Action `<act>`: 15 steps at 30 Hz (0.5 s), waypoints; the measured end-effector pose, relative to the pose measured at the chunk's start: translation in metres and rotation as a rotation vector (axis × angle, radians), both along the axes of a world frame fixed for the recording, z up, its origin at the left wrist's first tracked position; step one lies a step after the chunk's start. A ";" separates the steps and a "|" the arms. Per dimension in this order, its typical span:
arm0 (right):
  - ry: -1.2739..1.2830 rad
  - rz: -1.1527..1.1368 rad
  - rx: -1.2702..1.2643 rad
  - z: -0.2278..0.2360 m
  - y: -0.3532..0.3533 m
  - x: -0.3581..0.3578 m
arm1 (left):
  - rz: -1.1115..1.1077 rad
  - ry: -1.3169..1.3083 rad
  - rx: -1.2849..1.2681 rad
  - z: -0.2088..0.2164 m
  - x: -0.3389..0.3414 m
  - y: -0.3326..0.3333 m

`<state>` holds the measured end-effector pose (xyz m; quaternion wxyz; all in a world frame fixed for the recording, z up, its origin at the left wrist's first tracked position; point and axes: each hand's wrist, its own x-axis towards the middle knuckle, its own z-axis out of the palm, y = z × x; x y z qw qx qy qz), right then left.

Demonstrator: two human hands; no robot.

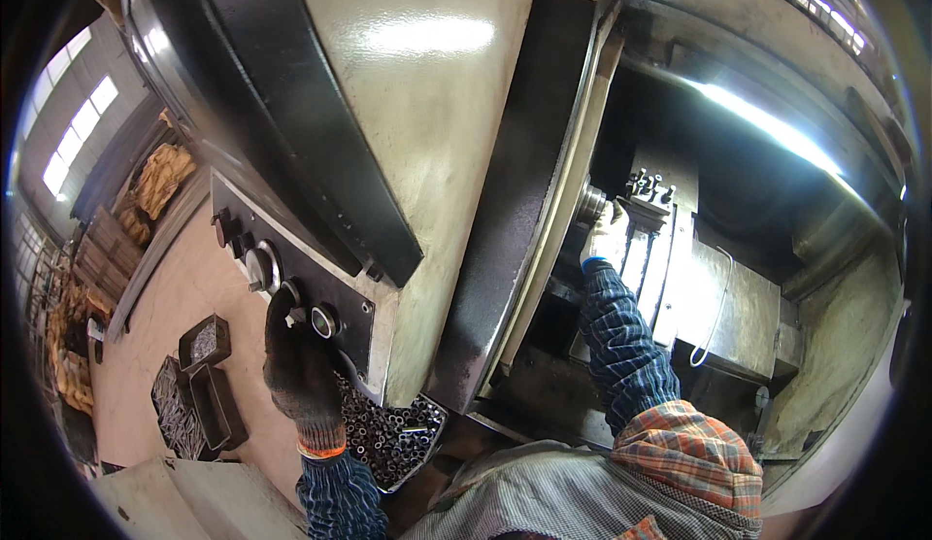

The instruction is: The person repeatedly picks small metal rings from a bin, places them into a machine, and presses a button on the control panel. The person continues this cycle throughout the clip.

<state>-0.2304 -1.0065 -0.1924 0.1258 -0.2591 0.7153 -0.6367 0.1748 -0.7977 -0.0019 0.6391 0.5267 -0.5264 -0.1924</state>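
My left hand (303, 375), in a dark glove with an orange cuff, is at the black control panel (342, 334) of a machine. Its fingers close round a small light-coloured knob (295, 317), between a large round dial (259, 268) and a ringed button (323, 321). My right hand (606, 237), in a white glove, reaches inside the lathe and touches the round metal chuck (589, 203). Its fingers look closed, but what they hold is hidden. Beside it stands a tool holder (649, 212) with several upright bolts.
A tray of small metal rings (388, 433) sits below the panel. On the floor at left are dark bins (216, 409) and a heap of metal rods (175, 409). The sliding door's edge (524, 210) stands between my arms. A white looped cable (723, 307) hangs inside the machine.
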 end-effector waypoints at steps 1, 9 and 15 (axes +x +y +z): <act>-0.008 -0.004 0.050 0.005 0.003 0.003 | -0.105 0.158 -0.054 -0.003 0.002 -0.004; -0.051 -0.106 0.018 0.009 -0.005 0.005 | -0.334 0.472 -0.201 -0.020 0.009 -0.011; -0.336 -0.115 -0.060 -0.003 -0.021 -0.019 | -0.209 0.304 -0.133 -0.013 0.005 -0.006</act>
